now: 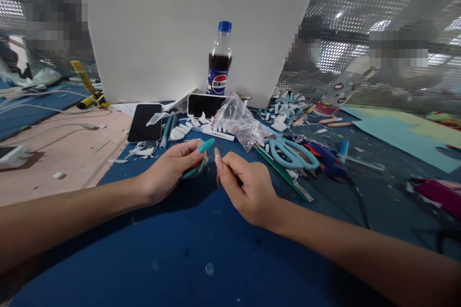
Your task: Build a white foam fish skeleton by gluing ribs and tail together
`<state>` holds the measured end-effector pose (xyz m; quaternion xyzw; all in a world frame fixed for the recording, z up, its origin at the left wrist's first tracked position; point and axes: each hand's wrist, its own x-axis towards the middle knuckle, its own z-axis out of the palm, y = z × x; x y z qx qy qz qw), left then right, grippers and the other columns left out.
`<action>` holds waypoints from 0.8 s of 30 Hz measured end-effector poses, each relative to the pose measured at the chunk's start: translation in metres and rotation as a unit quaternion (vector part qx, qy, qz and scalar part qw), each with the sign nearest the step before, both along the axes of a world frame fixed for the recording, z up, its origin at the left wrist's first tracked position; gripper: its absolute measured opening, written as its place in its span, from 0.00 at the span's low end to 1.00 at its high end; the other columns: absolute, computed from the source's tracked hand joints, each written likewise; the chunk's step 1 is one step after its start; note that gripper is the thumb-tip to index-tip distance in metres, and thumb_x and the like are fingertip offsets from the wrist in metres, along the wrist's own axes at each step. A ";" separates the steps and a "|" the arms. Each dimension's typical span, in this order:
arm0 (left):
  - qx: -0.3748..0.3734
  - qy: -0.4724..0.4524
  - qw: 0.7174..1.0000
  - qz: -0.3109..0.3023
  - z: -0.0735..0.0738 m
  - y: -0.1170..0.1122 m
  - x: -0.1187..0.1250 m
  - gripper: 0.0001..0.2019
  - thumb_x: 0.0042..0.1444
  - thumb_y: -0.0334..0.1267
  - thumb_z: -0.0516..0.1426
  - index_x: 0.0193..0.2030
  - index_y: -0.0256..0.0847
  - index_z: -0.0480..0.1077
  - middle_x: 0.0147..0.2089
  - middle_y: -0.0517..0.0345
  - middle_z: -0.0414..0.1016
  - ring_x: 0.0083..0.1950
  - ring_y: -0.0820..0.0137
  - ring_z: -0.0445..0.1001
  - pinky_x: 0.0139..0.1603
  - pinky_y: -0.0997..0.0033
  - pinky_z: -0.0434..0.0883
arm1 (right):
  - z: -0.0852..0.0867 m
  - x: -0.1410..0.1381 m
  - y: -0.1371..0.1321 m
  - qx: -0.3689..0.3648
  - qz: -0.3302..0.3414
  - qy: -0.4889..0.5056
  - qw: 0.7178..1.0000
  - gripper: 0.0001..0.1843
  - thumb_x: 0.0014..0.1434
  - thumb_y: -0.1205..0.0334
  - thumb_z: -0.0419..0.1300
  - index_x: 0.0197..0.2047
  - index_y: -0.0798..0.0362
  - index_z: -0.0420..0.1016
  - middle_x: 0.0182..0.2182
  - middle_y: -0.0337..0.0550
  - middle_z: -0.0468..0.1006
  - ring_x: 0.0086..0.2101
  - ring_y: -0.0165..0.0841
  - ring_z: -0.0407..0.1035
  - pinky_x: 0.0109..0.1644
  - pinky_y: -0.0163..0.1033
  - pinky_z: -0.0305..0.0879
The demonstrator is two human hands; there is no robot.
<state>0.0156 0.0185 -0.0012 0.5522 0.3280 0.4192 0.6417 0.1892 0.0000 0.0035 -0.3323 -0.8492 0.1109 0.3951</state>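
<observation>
My left hand (pixel 176 163), with long teal nails, is held just above the blue table mat (pixel 173 254). Its thumb and fingers are curled together; anything between them is too small or hidden to make out. Close by on the right, my right hand (pixel 248 184) has its fingers folded in and its long-nailed thumb pressed to the index finger. What it may pinch cannot be seen. A narrow gap separates the two hands. Beyond them lie a white marker pen (pixel 219 134) and a crumpled clear plastic bag (pixel 240 120). Light-blue scissors (pixel 290 152) rest right of my right hand.
A cola bottle (pixel 219 64) stands before a white board (pixel 154 24). A phone (pixel 145 123) lies left, another phone (pixel 205 104) leans behind. White scraps (pixel 283 112) litter the back. At right are a glue gun (pixel 327 158) with its cord, a green-edged strip (pixel 284 172) and blue paper (pixel 403 136).
</observation>
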 end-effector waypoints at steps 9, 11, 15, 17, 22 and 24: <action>0.003 0.026 1.000 0.010 0.002 0.000 0.001 0.11 0.59 0.40 0.53 0.29 0.37 0.62 0.26 0.63 0.57 0.26 0.76 0.53 0.25 0.77 0.55 | -0.002 0.000 0.001 -0.017 -0.004 -0.015 1.000 0.14 0.65 0.64 0.46 0.26 0.52 0.58 0.17 0.34 0.65 0.16 0.23 0.58 0.22 0.33 0.48; 0.002 0.021 1.000 0.008 0.002 -0.001 0.001 0.10 0.59 0.40 0.53 0.29 0.37 0.63 0.26 0.63 0.57 0.25 0.76 0.53 0.25 0.78 0.55 | -0.002 0.001 0.001 -0.019 -0.002 -0.015 1.000 0.14 0.64 0.64 0.47 0.26 0.52 0.58 0.17 0.34 0.65 0.16 0.24 0.58 0.22 0.34 0.48; 0.002 0.009 1.000 -0.002 0.000 0.001 0.001 0.09 0.60 0.38 0.52 0.31 0.37 0.63 0.26 0.63 0.58 0.26 0.77 0.53 0.26 0.78 0.55 | -0.002 0.001 0.000 -0.018 0.000 -0.013 1.000 0.14 0.64 0.65 0.47 0.26 0.52 0.59 0.16 0.34 0.64 0.15 0.24 0.59 0.22 0.34 0.48; 0.003 0.008 1.000 -0.004 0.000 0.001 0.001 0.10 0.61 0.39 0.52 0.30 0.37 0.63 0.26 0.63 0.58 0.26 0.77 0.53 0.26 0.78 0.55 | -0.001 0.001 0.000 -0.018 0.000 -0.014 1.000 0.14 0.65 0.65 0.47 0.26 0.53 0.59 0.17 0.34 0.65 0.15 0.24 0.59 0.23 0.34 0.48; 0.006 0.013 1.000 -0.003 0.001 0.001 0.001 0.10 0.61 0.38 0.52 0.30 0.37 0.62 0.26 0.63 0.57 0.26 0.76 0.52 0.26 0.78 0.54 | -0.001 0.001 0.000 -0.016 -0.005 -0.014 1.000 0.14 0.64 0.65 0.47 0.26 0.53 0.59 0.16 0.34 0.64 0.15 0.23 0.58 0.22 0.34 0.47; 0.007 0.016 1.000 -0.003 0.001 0.001 0.001 0.10 0.61 0.39 0.52 0.30 0.37 0.63 0.26 0.63 0.57 0.26 0.76 0.52 0.26 0.77 0.54 | -0.001 0.001 0.000 -0.020 -0.005 -0.013 1.000 0.14 0.64 0.64 0.47 0.26 0.52 0.59 0.16 0.33 0.64 0.15 0.23 0.58 0.22 0.34 0.47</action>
